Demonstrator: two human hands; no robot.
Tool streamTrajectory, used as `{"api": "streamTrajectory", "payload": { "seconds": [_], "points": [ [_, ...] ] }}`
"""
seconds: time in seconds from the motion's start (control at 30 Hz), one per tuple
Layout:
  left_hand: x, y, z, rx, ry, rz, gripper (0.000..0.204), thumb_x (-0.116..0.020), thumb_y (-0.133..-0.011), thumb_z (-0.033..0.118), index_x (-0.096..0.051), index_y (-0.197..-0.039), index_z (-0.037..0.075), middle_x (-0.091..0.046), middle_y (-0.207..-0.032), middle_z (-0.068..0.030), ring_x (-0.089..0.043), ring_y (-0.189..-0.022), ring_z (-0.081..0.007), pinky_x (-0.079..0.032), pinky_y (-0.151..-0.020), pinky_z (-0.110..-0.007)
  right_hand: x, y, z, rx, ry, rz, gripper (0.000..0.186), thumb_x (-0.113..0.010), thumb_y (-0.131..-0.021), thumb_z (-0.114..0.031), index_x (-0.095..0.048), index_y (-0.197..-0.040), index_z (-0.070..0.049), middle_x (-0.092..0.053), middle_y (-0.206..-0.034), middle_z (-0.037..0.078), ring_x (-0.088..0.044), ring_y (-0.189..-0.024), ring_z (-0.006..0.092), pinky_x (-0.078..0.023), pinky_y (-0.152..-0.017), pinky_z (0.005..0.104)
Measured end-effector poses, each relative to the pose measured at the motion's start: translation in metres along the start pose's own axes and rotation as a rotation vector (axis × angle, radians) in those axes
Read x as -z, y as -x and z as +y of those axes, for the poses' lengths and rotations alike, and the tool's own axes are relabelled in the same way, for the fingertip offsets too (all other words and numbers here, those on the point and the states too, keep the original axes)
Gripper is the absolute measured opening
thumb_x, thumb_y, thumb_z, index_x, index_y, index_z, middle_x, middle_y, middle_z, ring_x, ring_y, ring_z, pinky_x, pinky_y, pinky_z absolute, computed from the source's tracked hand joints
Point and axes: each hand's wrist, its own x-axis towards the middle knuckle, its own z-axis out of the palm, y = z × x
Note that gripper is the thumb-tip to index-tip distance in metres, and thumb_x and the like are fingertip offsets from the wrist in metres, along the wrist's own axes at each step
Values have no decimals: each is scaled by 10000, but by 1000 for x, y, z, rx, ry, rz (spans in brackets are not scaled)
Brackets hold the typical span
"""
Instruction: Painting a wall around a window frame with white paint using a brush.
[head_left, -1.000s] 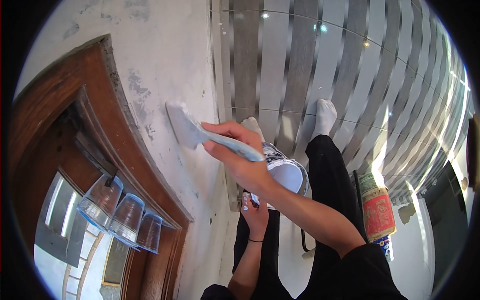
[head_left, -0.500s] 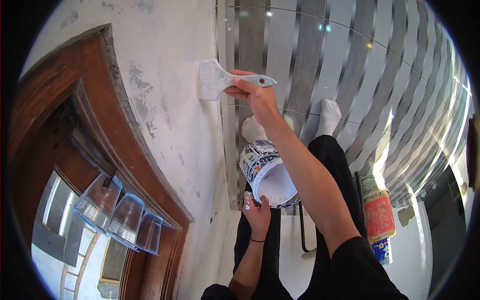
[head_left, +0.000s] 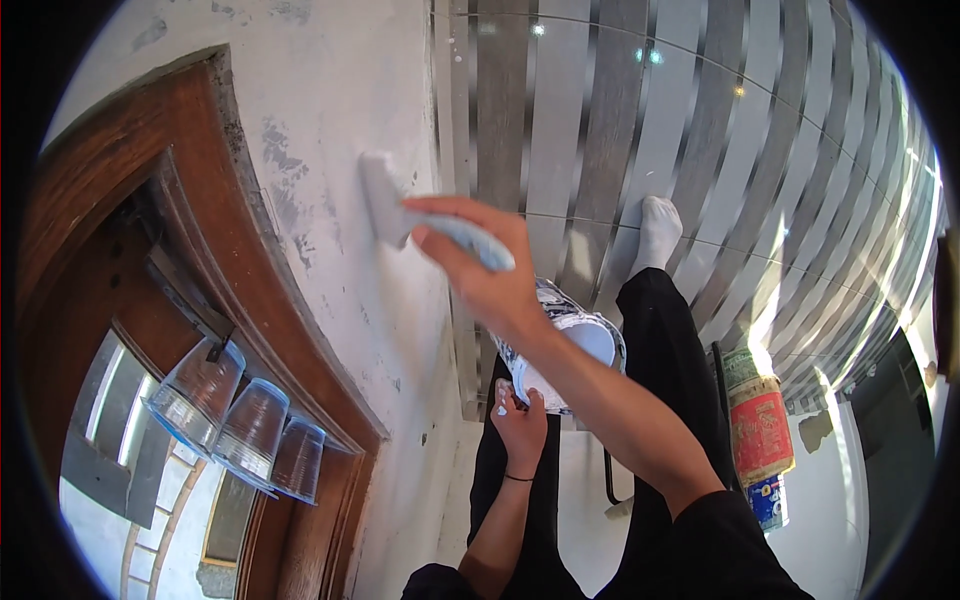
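My right hand (head_left: 480,255) is closed round the handle of a wide paintbrush (head_left: 385,205). Its white-coated bristles press against the white wall (head_left: 340,190), blurred by motion. Below it, my left hand (head_left: 520,425) grips the rim of a paint bucket (head_left: 590,340), which is tilted toward me between my legs. Pale paint lines the inside of the bucket, and its outside is streaked with drips. My right forearm hides part of the bucket. White paint spots mark the fingers of my left hand.
A brown wooden frame (head_left: 190,150) borders the wall at left, with several clear cups (head_left: 250,430) near it. Grey striped tiles (head_left: 560,110) cover the floor ahead. Stacked containers, including a red one (head_left: 760,430), stand right of my leg. My socked foot (head_left: 660,235) rests on the tiles.
The paintbrush has moved left and slightly down along the wall, its handle now angled downward. My right hand has come lower and nearer. The bucket has shifted slightly right.
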Motion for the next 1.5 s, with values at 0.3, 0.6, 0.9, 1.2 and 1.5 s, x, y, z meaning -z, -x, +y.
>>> {"api": "streamTrajectory", "payload": {
  "seconds": [0.3, 0.6, 0.9, 1.2, 1.5],
  "points": [
    [6, -5, 15, 19, 12, -31, 114, -600, -837, 10, -511, -867, -56, -573, -753, -179, -590, -632, -327, -470, -585, -376, 17, 43, 4, -287, -511, -166, 281, -690, -883, -64, -659, -1135, 56, -689, -1094, 194, -692, -987, 276, -553, -931, 402],
    [10, -5, 33, 91, -49, -10, 135, -602, -830, 4, -476, -837, -43, -532, -699, -168, -542, -573, -305, -443, -548, -375, 43, -31, 53, -310, -426, -52, 366, -690, -883, -84, -596, -1191, 90, -686, -1069, 201, -702, -932, 277, -573, -896, 393],
    [3, 4, 4, -10, -119, -5, 161, -618, -837, 27, -473, -835, -44, -521, -685, -156, -517, -563, -298, -437, -550, -366, -4, -16, 14, -42, -35, 89, 169, -661, -874, -45, -739, -1022, -23, -723, -889, 66, -649, -777, 106, -498, -728, 218],
    [5, 3, 12, -81, 21, -17, 157, -610, -832, 38, -480, -824, -50, -502, -691, -169, -514, -568, -310, -428, -545, -380, -3, 49, -39, -63, -228, -126, 187, -678, -866, -25, -711, -1040, 36, -713, -982, 140, -681, -879, 178, -550, -826, 283],
    [9, 3, 8, -152, -299, 8, 367, -634, -848, 82, -541, -1077, -190, -623, -836, -234, -608, -671, -275, -484, -609, -374, 10, 13, 19, -242, -736, -125, 209, -677, -867, -47, -672, -1046, 61, -688, -1016, 198, -703, -905, 295, -583, -884, 436]
  ]
}}
